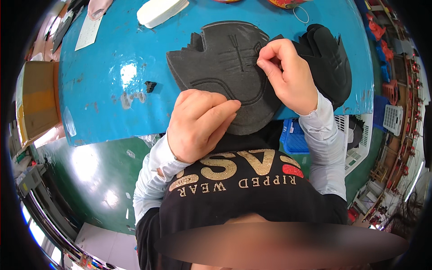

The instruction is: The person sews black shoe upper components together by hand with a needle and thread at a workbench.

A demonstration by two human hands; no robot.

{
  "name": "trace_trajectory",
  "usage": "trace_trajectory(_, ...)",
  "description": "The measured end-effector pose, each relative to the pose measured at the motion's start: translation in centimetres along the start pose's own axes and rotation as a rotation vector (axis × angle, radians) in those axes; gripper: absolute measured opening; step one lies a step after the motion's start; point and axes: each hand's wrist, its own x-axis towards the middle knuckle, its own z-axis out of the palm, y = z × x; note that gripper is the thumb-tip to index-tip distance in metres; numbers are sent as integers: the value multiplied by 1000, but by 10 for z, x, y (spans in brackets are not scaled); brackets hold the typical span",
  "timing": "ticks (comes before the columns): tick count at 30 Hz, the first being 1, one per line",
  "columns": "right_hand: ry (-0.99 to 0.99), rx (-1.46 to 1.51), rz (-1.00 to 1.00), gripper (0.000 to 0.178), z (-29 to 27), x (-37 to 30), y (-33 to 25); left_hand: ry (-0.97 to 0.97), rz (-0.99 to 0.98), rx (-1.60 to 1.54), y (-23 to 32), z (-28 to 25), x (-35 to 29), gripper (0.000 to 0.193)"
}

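Observation:
A stack of black molded foam-like pieces [238,83] lies at the near edge of the table, with raised lines and a curved ridge on the top one. My left hand [200,121] is closed over its near left part, thumb and fingertips pressed together; what they hold, if anything, is hidden. Over the right side of the same piece, my right hand [290,74] makes a pinch with thumb and forefinger. Anything between those tips is too small to make out. Another stack of similar black pieces [335,67] sits just right of my right hand.
The table [108,54] has a glossy blue top. A small black scrap [150,86] lies left of the stack, a white pad-like block [162,11] behind it. Cardboard boxes [40,99] stand at the left edge. Below the right edge are a blue basket [294,137] and a white crate [360,155].

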Motion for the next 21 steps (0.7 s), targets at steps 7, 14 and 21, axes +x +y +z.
trace_trajectory(7,47,-72,-91,24,6,2,2,-42,-16,28,5,-2,3,33)
trace_trajectory(14,34,-118,-124,22,4,4,2,-52,-48,332,4,9,30,33)
trace_trajectory(21,105,-129,-189,17,11,5,2,-74,26,560,-9,27,37,33)
